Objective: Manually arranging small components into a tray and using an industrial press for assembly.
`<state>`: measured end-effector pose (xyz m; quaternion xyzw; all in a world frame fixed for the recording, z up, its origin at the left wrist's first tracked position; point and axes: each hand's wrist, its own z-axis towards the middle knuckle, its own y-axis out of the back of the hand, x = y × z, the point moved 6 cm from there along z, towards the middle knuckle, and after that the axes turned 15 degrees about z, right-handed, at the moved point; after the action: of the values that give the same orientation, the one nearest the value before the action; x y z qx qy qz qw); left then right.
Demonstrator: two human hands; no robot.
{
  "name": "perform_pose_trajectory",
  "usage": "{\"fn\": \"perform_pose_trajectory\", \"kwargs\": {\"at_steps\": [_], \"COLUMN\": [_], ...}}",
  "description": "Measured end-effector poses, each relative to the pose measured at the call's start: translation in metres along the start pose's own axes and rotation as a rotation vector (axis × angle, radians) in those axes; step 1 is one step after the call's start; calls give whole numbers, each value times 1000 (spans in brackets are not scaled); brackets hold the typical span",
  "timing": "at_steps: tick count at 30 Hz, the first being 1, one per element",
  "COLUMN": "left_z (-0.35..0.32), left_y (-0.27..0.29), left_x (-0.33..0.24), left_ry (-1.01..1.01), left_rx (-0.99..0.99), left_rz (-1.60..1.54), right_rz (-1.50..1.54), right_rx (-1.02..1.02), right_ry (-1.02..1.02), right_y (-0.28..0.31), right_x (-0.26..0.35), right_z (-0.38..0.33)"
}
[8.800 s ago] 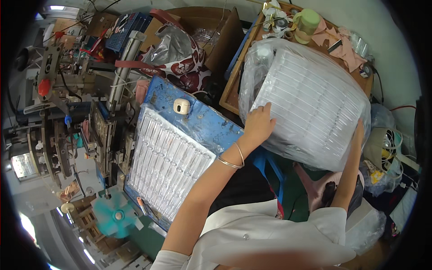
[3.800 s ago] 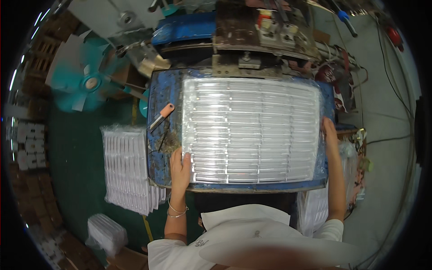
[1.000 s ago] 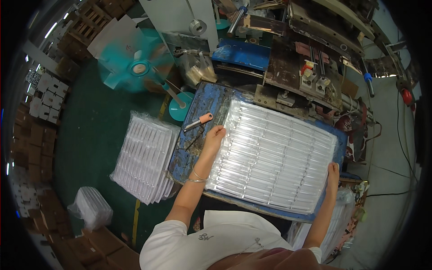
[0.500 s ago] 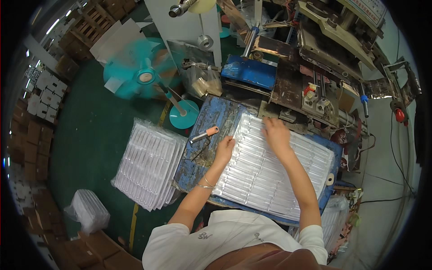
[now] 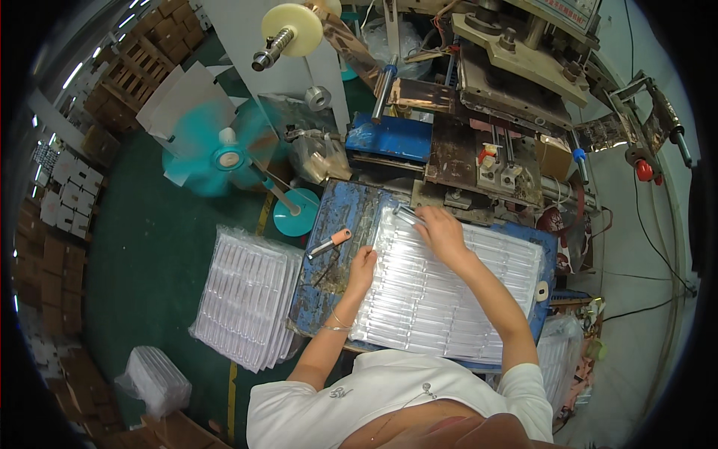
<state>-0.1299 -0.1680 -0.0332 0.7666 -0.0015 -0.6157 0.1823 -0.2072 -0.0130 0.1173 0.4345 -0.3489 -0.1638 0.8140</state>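
A wide layer of clear plastic tubes (image 5: 449, 299) lies in rows on the worn blue tabletop in front of me. My right hand (image 5: 443, 233) is over its far left part, fingers closed on one slim, clear tube (image 5: 406, 215) that lies askew to the rows. Beside the layer's left edge, my left hand (image 5: 363, 268) is closed, its fingers curled in. What it holds, if anything, is hidden. A tool with an orange handle (image 5: 341, 236) lies on the blue tabletop (image 5: 343, 203) to the left of that hand.
Behind the tabletop stands a press machine (image 5: 516, 67) with a brown metal bed and a blue tray (image 5: 389, 136). A turquoise fan (image 5: 228, 157) spins at the far left. Bagged stacks of clear tubes (image 5: 247, 292) lie left of the table. Cables hang along the right wall.
My right hand has gone from lying over the rows to gripping a tube, which now sits askew. My left hand stays near the layer's left edge. The whole view has shifted slightly.
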Motion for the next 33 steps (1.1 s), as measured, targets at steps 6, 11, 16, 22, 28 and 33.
{"fn": "perform_pose_trajectory", "kwargs": {"at_steps": [6, 11, 16, 22, 28, 33], "left_z": [-2, -6, -9, -5, -6, -4], "left_y": [3, 4, 6, 3, 5, 4], "left_x": [-2, -4, -14, -11, -11, -11], "left_ry": [-66, -97, -79, -70, -115, -68], "left_rx": [-45, -70, -74, -67, -111, -84], "left_rz": [113, 160, 219, 208, 206, 183], "right_rz": [1020, 1063, 984, 918, 741, 701], "right_rx": [-496, -819, -760, -705, -505, -66], "right_ry": [-617, -526, -611, -656, -680, -802], "right_y": [95, 151, 156, 106, 56, 40], "right_x": [-43, -102, -99, -97, -82, -11], "right_z": [-33, -42, -30, -74, -116, -150]}}
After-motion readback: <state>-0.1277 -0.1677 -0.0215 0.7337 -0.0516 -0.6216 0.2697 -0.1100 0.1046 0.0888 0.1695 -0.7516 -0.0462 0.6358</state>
